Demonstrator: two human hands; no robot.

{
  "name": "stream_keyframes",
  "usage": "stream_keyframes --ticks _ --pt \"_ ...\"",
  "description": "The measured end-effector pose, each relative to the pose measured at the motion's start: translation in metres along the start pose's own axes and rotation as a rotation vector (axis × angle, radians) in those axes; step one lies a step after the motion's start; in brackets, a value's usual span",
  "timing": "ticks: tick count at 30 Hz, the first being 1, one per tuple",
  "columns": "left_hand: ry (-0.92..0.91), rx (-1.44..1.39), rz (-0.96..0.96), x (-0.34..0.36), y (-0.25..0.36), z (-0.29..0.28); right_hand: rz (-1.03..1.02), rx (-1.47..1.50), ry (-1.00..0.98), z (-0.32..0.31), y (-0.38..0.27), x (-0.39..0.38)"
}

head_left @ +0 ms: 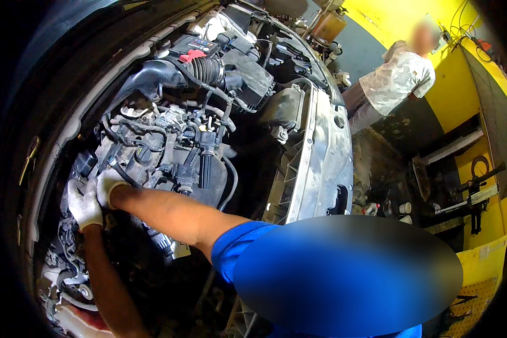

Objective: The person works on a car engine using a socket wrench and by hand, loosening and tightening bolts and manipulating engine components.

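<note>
Two gloved hands, left hand [85, 204] & right hand [108, 186], touching, fingers curled on engine [152, 152] edge.

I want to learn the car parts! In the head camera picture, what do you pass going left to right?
Left gloved hand → right gloved hand → black ribbed air hose → silver front panel → person in a pale patterned shirt → yellow wall.

Gloved fingers [90, 186] hidden behind engine [169, 152].
</note>
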State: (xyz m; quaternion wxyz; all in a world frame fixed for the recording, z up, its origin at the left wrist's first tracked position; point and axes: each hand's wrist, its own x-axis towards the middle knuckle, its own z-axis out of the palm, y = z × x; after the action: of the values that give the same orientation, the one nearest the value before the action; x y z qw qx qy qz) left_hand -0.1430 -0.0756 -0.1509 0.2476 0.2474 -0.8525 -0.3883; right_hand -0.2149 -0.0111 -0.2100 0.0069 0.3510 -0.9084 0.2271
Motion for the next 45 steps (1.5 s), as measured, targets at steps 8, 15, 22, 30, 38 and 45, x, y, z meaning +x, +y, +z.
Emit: stream_keyframes --ticks 8,15,22,30,38,45 --pt "-0.115 -0.394 0.149 0.005 -0.031 0.002 -0.208 -0.055 -0.209 -0.035 -0.002 -0.002" --pt "0.067 -0.103 -0.072 0.000 -0.003 -0.001 -0.096 0.017 -0.223 -0.016 0.003 0.004" --pt "-0.075 -0.305 0.024 0.015 -0.020 0.016 -0.204 -0.065 -0.224 0.012 0.035 0.015" --pt "0.071 -0.091 -0.039 0.000 -0.010 -0.008 -0.226 -0.078 -0.229 -0.045 -0.008 -0.006" --pt "-0.053 -0.341 0.073 0.004 -0.023 -0.006 -0.348 -0.124 -0.345 -0.047 -0.007 -0.001" --pt "0.109 -0.021 -0.108 0.000 0.015 -0.008 -0.252 -0.132 -0.187 -0.041 0.002 -0.004"
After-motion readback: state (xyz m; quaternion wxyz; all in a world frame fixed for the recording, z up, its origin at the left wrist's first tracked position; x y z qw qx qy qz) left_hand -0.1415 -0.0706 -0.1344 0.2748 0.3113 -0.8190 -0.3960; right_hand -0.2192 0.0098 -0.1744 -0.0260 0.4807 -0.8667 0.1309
